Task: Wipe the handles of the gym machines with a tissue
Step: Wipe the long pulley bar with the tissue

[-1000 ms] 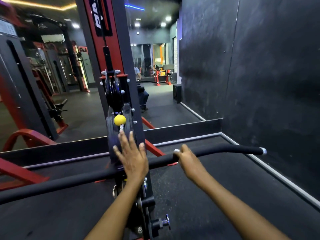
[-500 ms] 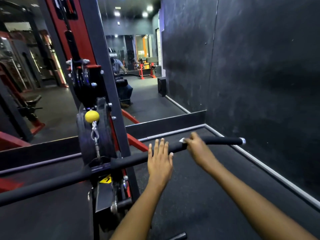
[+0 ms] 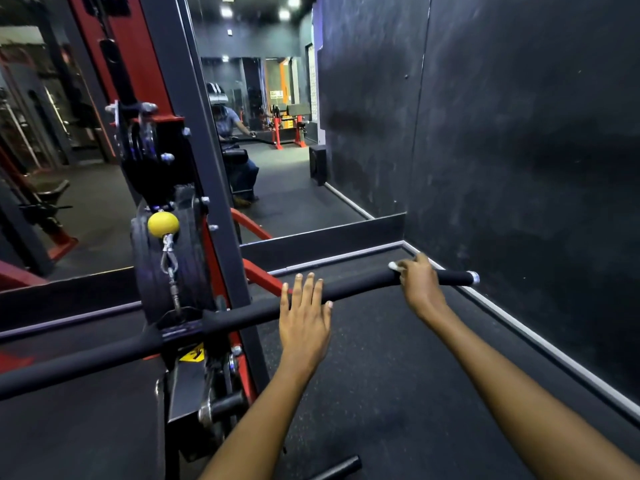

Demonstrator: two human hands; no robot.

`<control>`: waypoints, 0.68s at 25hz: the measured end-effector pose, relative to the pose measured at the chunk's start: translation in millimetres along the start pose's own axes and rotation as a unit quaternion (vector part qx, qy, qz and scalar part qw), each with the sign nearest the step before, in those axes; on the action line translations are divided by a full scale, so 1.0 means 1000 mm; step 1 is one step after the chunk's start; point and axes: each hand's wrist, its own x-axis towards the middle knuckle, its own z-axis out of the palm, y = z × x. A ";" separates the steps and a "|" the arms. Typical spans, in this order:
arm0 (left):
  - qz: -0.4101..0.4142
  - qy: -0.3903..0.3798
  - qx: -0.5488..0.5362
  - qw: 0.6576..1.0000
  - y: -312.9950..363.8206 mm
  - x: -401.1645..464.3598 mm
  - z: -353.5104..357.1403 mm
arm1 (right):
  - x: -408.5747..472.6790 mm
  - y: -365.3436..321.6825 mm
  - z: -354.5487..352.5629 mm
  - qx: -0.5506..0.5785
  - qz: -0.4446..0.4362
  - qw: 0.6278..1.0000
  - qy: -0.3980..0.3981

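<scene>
Black foam covers the long bar (image 3: 360,289) I am cleaning; its long axis runs from about eight o'clock, low at my left, up to two o'clock, where the chrome end cap (image 3: 473,277) sits near the dark wall (image 3: 519,133). My right hand (image 3: 417,285) is curled over the bar close to that end, pinching the white tissue (image 3: 394,266) against the foam, so only a scrap of it shows at the knuckles. The unwiped stretch, as I judge it, lies from this hand toward two o'clock, a short run to the cap, so the coming stroke goes along the bar's axis and the right hand is plainly the nearer one. My left hand (image 3: 304,318) rests flat on the bar nearer its middle, fingers straight and slightly spread, steadying rather than gripping. At ten o'clock from it hangs the yellow ball (image 3: 163,224) on its cable clip, in front of the machine's upright (image 3: 194,133).

Against the view half a second back, my right hand sits farther out toward the cap, leaving less foam bare beyond it; the left hand has kept its flat pose, near the same spot on the bar.
</scene>
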 end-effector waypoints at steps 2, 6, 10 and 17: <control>-0.013 0.004 -0.004 1.000 0.002 -0.001 0.001 | -0.012 -0.009 0.019 -0.063 -0.101 0.991 -0.068; -0.009 0.007 0.000 1.000 -0.001 -0.002 0.000 | -0.026 -0.001 0.030 -0.051 -0.143 0.984 -0.092; -0.011 -0.008 0.001 1.000 0.002 -0.003 0.000 | 0.005 0.013 0.010 0.013 0.006 1.000 0.023; -0.039 -0.038 0.055 0.997 0.014 0.001 0.002 | -0.004 0.013 0.003 0.059 -0.024 0.997 -0.044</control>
